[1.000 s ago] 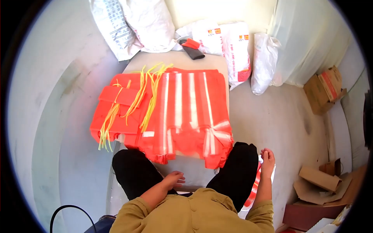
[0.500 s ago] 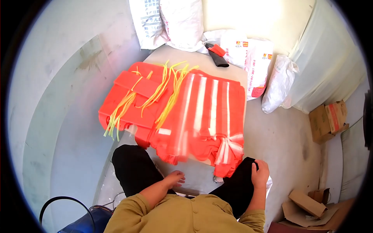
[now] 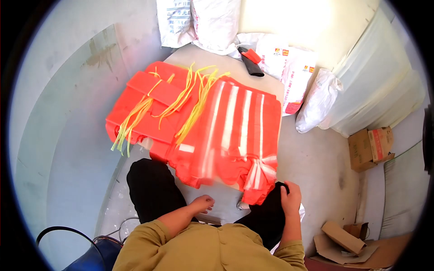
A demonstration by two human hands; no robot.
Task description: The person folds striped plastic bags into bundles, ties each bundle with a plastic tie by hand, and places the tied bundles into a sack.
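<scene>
My left hand (image 3: 201, 204) hangs between my knees, fingers loosely curled with nothing seen in them. My right hand (image 3: 290, 197) rests on my right knee (image 3: 271, 205), thumb apart from the fingers, holding nothing. Ahead of both hands, orange-red fabric with white stripes (image 3: 247, 119) lies on a low table, its gathered end (image 3: 261, 176) hanging over the near edge beside that knee. Left of it is a flat stack of orange-red fabric (image 3: 149, 106). Yellow strings (image 3: 199, 101) lie in loose bunches over this stack.
White printed sacks (image 3: 216, 22) stand behind the table (image 3: 199, 61). A black and red item (image 3: 253, 63) lies at its far edge. At right are a white bag (image 3: 318, 99), a cardboard box (image 3: 370, 147) and flattened cardboard (image 3: 343, 244). A blue bag (image 3: 88, 257) sits at lower left.
The view has shifted slightly, so most things appear a little further left. My left hand's fingers look more curled. My right hand stays on the knee; the fabric lies as before.
</scene>
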